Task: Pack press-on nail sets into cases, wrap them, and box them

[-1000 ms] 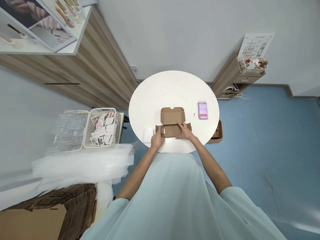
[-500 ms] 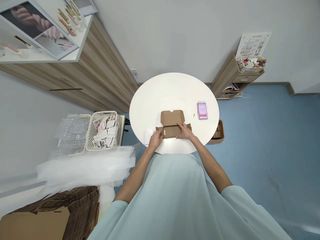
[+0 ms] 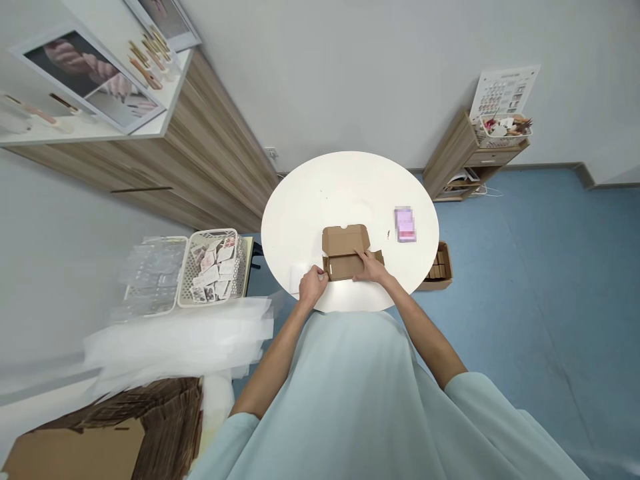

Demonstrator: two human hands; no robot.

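A small brown cardboard box (image 3: 346,268) lies partly folded on the white oval table (image 3: 350,187), its lid (image 3: 345,240) laid back away from me. At its front left corner my left hand (image 3: 313,285) is closed, fingertips pinching the left side wall. My right hand (image 3: 371,268) grips the front right part, thumb and fingers bent around the edge. A side flap (image 3: 379,256) sticks out to the right beyond that hand. Partly behind my left hand, a flat white item (image 3: 296,277) rests on the table.
A phone-like device with a blurred pink screen (image 3: 405,225) lies right of the box. Baskets with cards (image 3: 215,267) and clear packets (image 3: 157,273) stand left. White sheets (image 3: 185,340) and stacked flat cardboard (image 3: 80,450) are nearer. A carton (image 3: 440,270) sits on the floor at right.
The box's left side flap, sticking out before, is now folded in. My left hand has shifted slightly toward me. My right hand keeps its place on the box.
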